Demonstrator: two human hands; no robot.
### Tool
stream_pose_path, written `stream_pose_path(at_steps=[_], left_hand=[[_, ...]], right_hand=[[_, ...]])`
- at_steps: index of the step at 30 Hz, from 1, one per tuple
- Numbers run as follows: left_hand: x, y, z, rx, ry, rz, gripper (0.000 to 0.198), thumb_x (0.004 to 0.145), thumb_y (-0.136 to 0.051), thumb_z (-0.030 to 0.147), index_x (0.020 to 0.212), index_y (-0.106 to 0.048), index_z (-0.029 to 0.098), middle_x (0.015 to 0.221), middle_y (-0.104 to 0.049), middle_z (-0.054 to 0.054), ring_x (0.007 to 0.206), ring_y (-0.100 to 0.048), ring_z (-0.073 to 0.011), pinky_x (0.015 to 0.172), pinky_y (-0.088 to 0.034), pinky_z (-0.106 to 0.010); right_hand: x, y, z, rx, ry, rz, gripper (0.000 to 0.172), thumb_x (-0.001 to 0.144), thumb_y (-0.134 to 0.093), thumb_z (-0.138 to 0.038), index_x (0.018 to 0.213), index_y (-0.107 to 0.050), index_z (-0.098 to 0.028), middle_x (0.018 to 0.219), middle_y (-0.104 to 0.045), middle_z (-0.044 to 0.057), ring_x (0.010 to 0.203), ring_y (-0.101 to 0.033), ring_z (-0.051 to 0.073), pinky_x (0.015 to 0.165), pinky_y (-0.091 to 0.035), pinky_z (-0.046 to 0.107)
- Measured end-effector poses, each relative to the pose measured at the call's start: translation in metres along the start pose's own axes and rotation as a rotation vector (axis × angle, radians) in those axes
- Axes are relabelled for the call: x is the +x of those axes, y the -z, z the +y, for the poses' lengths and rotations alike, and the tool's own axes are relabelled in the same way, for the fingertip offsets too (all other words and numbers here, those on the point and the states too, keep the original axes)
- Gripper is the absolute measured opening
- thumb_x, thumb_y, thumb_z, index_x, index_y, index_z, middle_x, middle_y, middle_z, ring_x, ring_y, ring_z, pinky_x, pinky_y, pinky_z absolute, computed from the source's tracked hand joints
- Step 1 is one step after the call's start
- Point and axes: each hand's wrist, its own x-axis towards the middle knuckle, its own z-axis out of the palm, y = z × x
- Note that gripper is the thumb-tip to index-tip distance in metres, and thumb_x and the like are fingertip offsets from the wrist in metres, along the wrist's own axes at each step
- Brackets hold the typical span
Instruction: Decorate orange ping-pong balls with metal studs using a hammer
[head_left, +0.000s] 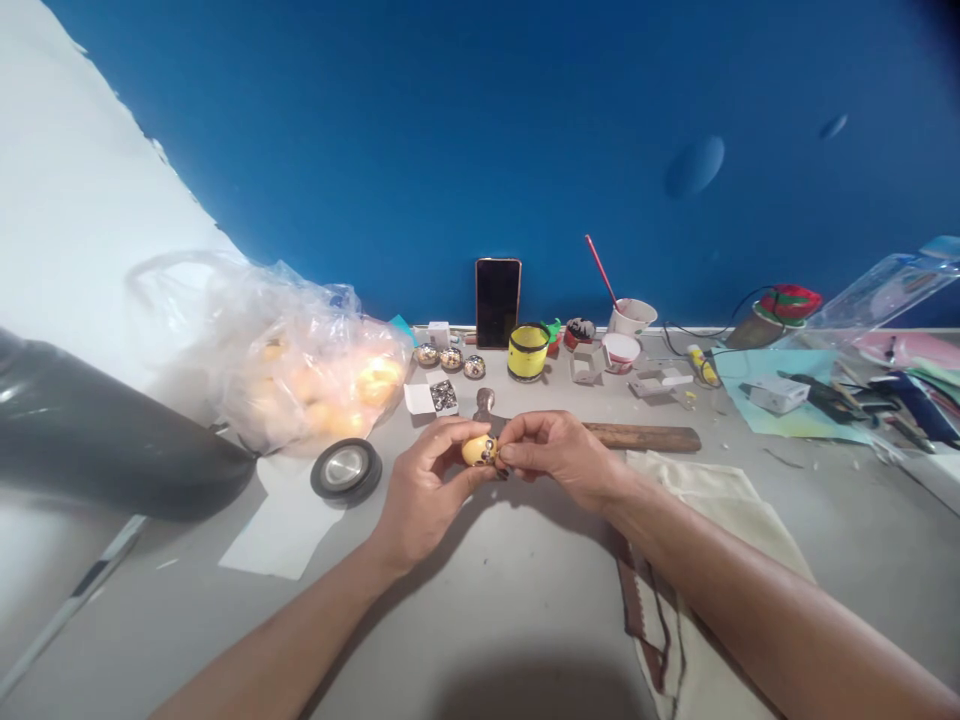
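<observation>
A small yellow ball [474,451] with shiny metal studs on its right side is held between the thumb and fingers of my left hand [429,482]. My right hand [559,455] pinches at the studded side of the ball; whatever is between its fingertips is too small to make out. Just behind my hands lies a hammer [645,437], its head to the left and its wooden handle to the right. An open white box [442,397] of shiny studs sits beyond my left hand, with studded balls [451,359] behind it.
A plastic bag of yellow balls [315,370] and a black round object [346,471] are on the left. Along the back stand a phone [498,302], a yellow cup [528,353] and a white cup [632,316]. Cream cloth [720,510] lies under my right forearm.
</observation>
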Motion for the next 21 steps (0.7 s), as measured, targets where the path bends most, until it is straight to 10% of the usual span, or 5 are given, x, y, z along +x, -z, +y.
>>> stream_pose_path(at_steps=[21], left_hand=[[-0.008, -0.003, 0.005, 0.115, -0.182, 0.123, 0.022, 0.077, -0.083, 0.025, 0.099, -0.078, 0.025, 0.105, -0.071, -0.008, 0.1, -0.066, -0.025, 0.084, -0.055, -0.033]], right_hand=[[0.0, -0.016, -0.001, 0.112, -0.016, 0.091, 0.03, 0.054, -0.09, -0.037, 0.067, -0.072, -0.016, 0.063, -0.065, 0.001, 0.057, -0.048, 0.01, 0.055, -0.037, 0.025]])
